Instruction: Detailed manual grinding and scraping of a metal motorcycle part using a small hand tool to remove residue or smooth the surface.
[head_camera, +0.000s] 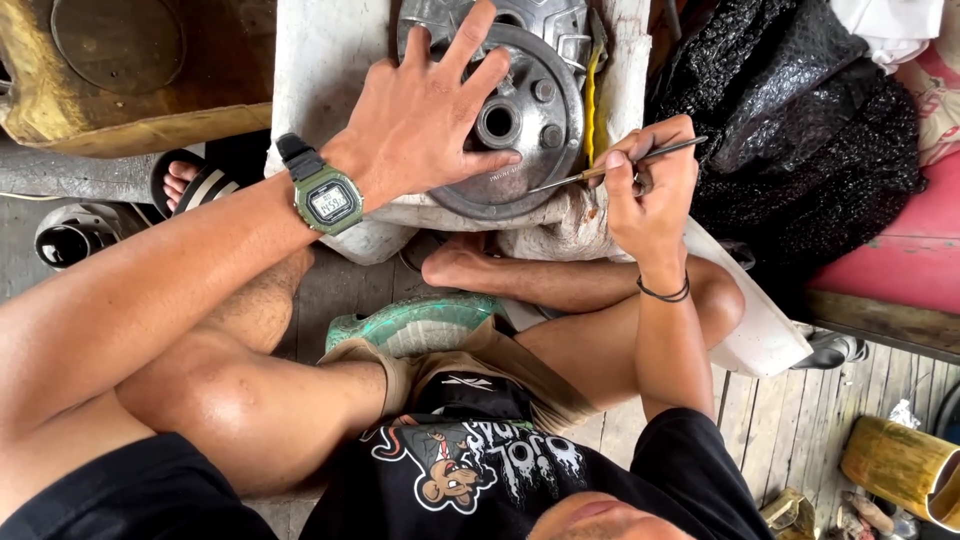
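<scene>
**Flat palm steadies the disc, fine tool works its rim**

At top centre of the frame, the left hand (435, 115) lies open, fingers spread, on a round grey metal disc (520, 125) — pinning it on the white block (320, 60). Right of centre, the right hand (650, 185) pinches a thin tool (620, 165) pen-style, its tip at the disc's lower right rim — a grip suited to fine control.

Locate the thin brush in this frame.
In the head view, the thin brush is right of centre, pinched in the right hand, its tip at the round metal disc edge.
</scene>
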